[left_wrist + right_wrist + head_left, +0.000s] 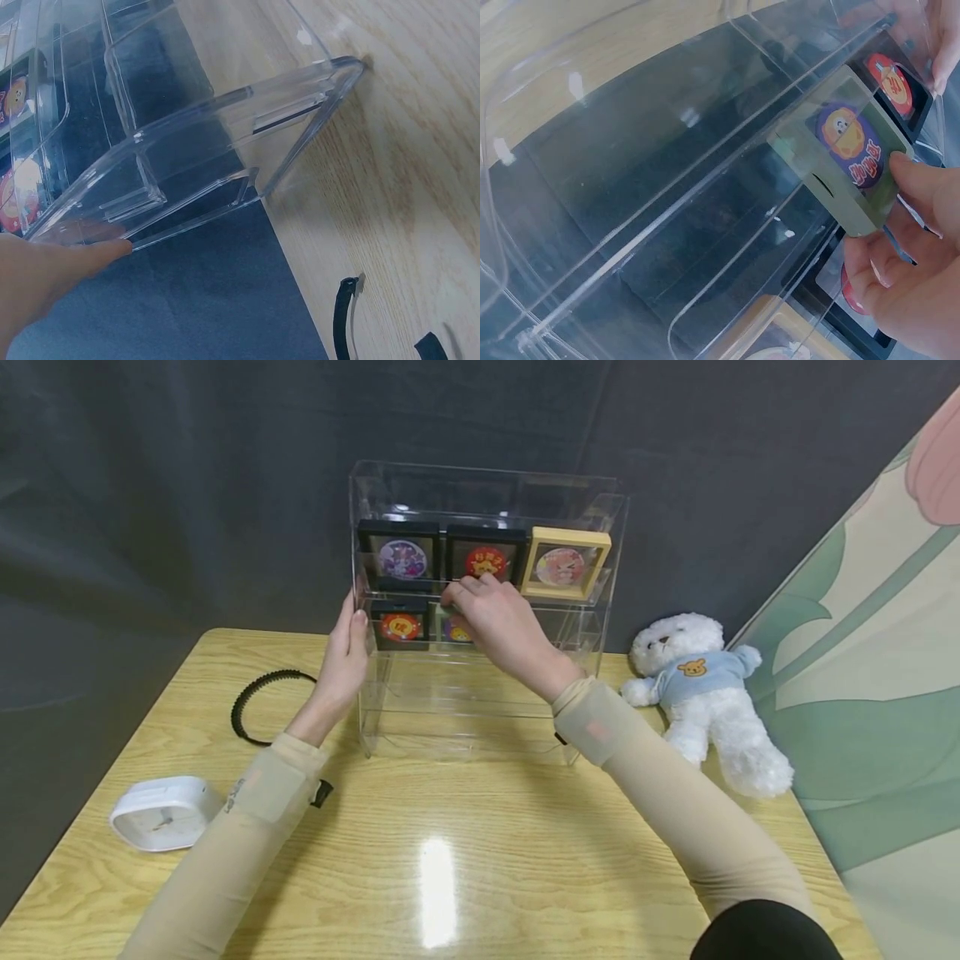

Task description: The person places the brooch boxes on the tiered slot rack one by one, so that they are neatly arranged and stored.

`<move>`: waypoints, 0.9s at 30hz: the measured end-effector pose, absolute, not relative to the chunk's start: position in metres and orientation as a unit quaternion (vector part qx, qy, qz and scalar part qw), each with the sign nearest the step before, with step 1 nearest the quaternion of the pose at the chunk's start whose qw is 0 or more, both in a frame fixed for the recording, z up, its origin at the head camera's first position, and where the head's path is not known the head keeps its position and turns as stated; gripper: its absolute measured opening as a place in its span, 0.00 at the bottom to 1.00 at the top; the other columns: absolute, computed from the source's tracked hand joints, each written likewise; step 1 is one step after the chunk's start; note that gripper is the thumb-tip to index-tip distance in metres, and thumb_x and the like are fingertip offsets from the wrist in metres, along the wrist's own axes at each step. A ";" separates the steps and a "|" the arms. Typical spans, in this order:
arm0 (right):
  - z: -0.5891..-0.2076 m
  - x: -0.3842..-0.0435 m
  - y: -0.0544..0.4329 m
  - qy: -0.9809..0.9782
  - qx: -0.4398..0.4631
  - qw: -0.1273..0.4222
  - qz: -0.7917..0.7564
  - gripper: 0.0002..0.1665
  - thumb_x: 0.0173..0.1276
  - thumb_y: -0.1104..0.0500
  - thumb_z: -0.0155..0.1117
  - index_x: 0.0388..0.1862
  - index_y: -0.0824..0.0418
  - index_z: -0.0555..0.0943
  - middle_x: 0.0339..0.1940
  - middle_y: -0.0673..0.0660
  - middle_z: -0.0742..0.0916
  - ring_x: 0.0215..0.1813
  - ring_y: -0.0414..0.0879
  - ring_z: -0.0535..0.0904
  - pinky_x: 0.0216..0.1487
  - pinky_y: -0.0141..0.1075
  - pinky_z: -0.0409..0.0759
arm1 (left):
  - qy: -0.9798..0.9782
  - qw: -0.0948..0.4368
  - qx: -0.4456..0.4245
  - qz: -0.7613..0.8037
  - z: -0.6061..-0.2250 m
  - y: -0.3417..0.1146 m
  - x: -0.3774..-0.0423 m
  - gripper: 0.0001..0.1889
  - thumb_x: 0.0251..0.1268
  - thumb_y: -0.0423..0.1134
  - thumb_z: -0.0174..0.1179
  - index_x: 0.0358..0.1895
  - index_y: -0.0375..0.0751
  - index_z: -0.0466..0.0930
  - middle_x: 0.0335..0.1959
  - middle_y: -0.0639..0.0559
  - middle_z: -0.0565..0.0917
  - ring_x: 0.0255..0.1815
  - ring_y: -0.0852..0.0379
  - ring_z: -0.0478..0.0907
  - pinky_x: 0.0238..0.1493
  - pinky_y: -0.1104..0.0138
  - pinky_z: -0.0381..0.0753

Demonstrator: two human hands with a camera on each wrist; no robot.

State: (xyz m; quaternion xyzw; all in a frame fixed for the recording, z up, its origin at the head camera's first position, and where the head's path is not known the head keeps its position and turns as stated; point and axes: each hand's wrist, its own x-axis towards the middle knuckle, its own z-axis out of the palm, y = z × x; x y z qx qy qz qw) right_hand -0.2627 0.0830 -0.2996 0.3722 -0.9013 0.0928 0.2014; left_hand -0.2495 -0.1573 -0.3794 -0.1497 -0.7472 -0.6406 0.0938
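A clear plastic tiered display stand (pixel 457 714) stands upright at the back of the table. My left hand (pixel 345 652) grips its left side panel, with the thumb in front in the left wrist view. In the second tier, my right hand (pixel 498 622) pinches a green display frame (pixel 847 150) with a round purple badge, thumb on its face. Beside it on the left sits a black frame (pixel 400 627) with a red badge. The tier above holds a black frame (pixel 401 560) with a purple badge, another black frame (pixel 486 556) with a red one, and a yellow frame (pixel 566 564).
A white clock (pixel 165 814) stands at the table's left, with a black coiled headband (pixel 240 706) behind it. A white teddy bear (pixel 705 693) in a blue top leans at the right. Dark cloth (pixel 225 485) hangs behind.
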 end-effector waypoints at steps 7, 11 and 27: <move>-0.302 -0.263 0.082 -0.900 0.372 0.208 0.090 0.14 0.77 0.60 0.72 0.58 0.64 0.87 0.51 0.60 0.89 0.48 0.57 0.83 0.45 0.50 0.84 | -0.746 0.093 -0.146 -0.643 -0.378 -0.158 -0.249 0.30 0.93 0.42 0.29 0.90 0.48 0.37 0.89 0.53 0.42 0.88 0.57 0.41 0.85 0.62 0.46; -0.303 -0.262 0.083 -0.905 0.367 0.201 0.080 0.16 0.78 0.60 0.71 0.60 0.64 0.86 0.53 0.60 0.88 0.51 0.58 0.83 0.47 0.51 0.84 | -0.746 0.088 -0.147 -0.643 -0.378 -0.157 -0.249 0.31 0.93 0.43 0.29 0.90 0.49 0.36 0.90 0.54 0.41 0.88 0.58 0.40 0.85 0.62 0.46; -0.304 -0.254 0.086 -0.910 0.360 0.196 0.056 0.19 0.79 0.60 0.70 0.64 0.64 0.84 0.59 0.60 0.88 0.56 0.58 0.82 0.53 0.50 0.85 | -0.761 0.114 -0.148 -0.621 -0.374 -0.157 -0.246 0.30 0.92 0.36 0.31 0.89 0.41 0.39 0.89 0.46 0.45 0.88 0.53 0.42 0.85 0.64 0.46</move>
